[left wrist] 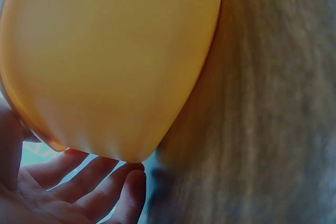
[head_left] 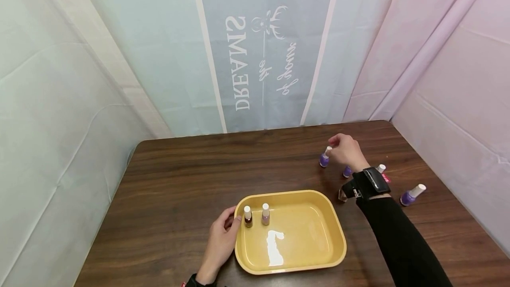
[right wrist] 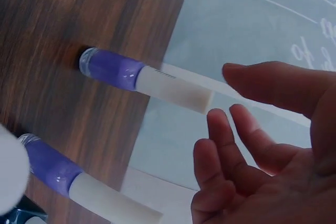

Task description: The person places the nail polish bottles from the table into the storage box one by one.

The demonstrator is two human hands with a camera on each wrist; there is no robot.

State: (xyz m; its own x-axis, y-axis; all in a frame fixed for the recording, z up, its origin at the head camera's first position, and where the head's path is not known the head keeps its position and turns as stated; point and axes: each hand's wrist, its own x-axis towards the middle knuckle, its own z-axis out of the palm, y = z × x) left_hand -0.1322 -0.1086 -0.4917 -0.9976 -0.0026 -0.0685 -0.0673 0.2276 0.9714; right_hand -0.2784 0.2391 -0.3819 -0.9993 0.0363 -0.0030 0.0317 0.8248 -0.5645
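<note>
My left hand (head_left: 224, 238) grips the left rim of a yellow tray (head_left: 292, 271), thumb at the rim and fingers along the outer wall (left wrist: 121, 103). Inside the tray two nail polish bottles stand upright, one dark (head_left: 248, 217) and one pale pink (head_left: 265, 215), both white-capped. Over at the back right, my right hand (head_left: 347, 152) reaches beside a purple nail polish bottle (head_left: 324, 158). In the right wrist view, thumb and fingertips stand apart near the white cap of that bottle (right wrist: 118, 71), holding nothing. Another purple bottle (right wrist: 52, 166) stands close by.
Under the right forearm are a purple bottle (head_left: 347, 172), a white cap (head_left: 381, 168) and a partly hidden small bottle (head_left: 341, 195). Farther right stands one more purple bottle (head_left: 412, 195). Fabric curtains (head_left: 279, 114) border the dark wooden table (head_left: 179, 180).
</note>
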